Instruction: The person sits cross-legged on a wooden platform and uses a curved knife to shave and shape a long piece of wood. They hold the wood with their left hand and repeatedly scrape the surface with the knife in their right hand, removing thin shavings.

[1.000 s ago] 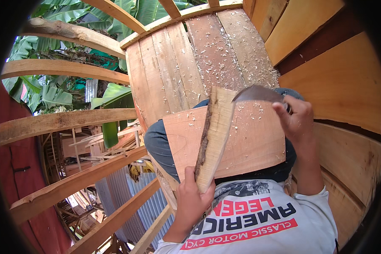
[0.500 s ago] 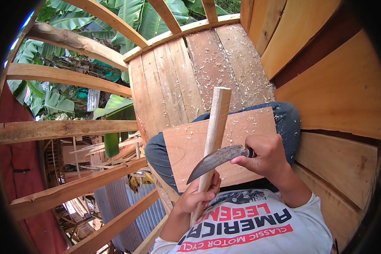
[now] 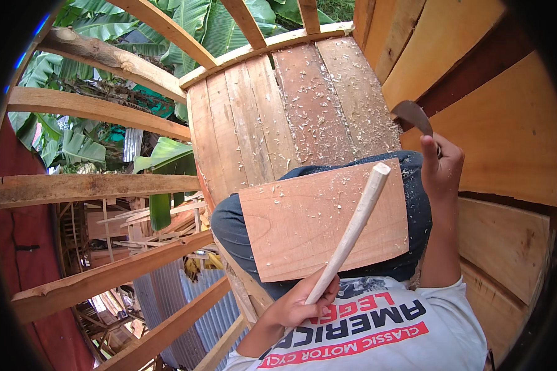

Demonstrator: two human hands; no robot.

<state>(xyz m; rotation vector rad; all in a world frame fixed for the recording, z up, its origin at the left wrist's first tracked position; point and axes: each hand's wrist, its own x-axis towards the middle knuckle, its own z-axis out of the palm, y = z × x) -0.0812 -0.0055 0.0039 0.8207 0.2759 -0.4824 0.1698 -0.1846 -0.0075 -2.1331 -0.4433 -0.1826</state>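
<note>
1. The left hand [image 3: 294,303] has its fingers [image 3: 329,290] wrapped tight around the low end of a long, pale, round wooden stick [image 3: 351,232].
2. The stick leans up and to the right, and its top end sits over the flat, reddish-brown wooden board [image 3: 303,229].
3. The board lies on the person's lap, on dark blue trousers [image 3: 241,226], with little wood chips on it.
4. The right hand [image 3: 440,166] is lifted up high on the right, closed around the handle of a curved, dark metal knife [image 3: 413,115].
5. The knife is well apart from the stick.
6. In front of the knees is a floor of worn wooden planks [image 3: 272,117], dotted with pale shavings.
7. The white shirt [image 3: 377,334] has a red strip across its front.
</note>
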